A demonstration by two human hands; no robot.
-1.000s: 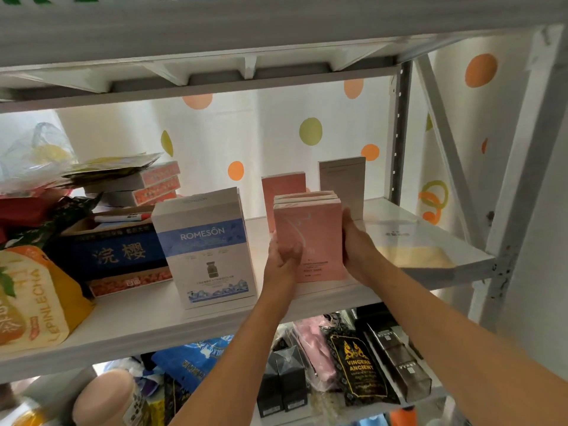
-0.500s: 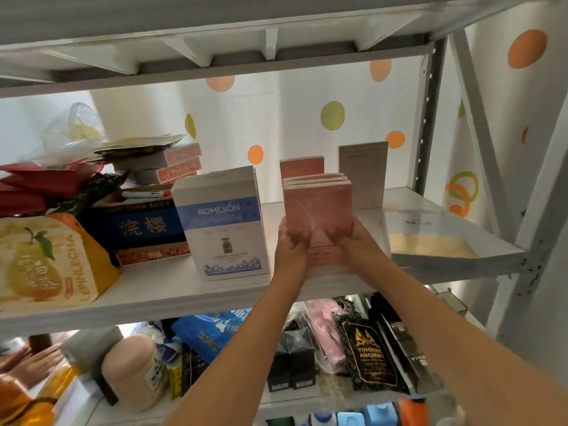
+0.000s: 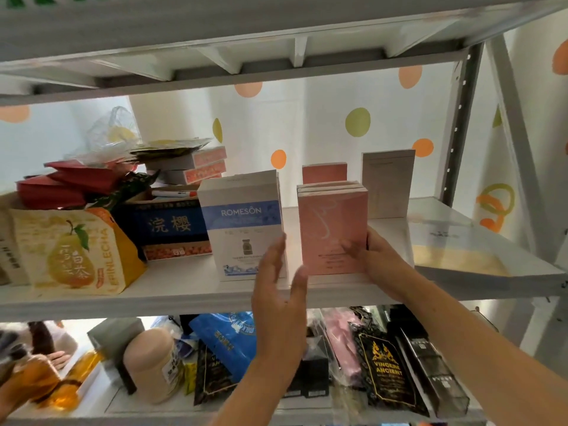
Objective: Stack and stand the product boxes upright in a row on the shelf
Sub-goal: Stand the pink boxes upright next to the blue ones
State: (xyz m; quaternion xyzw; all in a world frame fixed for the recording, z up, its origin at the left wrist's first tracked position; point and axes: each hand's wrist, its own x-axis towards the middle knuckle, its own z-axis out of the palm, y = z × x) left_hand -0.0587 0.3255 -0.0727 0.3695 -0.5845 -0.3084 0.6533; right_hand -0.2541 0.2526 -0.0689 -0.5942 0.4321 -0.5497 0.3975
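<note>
Several pink boxes (image 3: 332, 226) stand upright, packed together, on the white shelf (image 3: 184, 290) near its front edge. My right hand (image 3: 373, 256) presses against their lower right side, thumb across the front face. My left hand (image 3: 279, 290) is off them, fingers spread, hovering in the gap between the pink boxes and a white-and-blue ROMESON box (image 3: 242, 222) standing to their left. Behind stand another pink box (image 3: 324, 173) and a taller grey box (image 3: 388, 182).
A flat white box (image 3: 479, 256) lies on the shelf's right end. At the left are a pear-print pouch (image 3: 73, 250), a blue carton (image 3: 172, 226) and piled packets. The lower shelf holds bottles, a blue bag (image 3: 227, 339) and black packs. A shelf post (image 3: 461, 124) stands at the right.
My left hand has let go of the pink boxes and drawn back to the left. My right hand has shifted to their right side. The view has tilted slightly.
</note>
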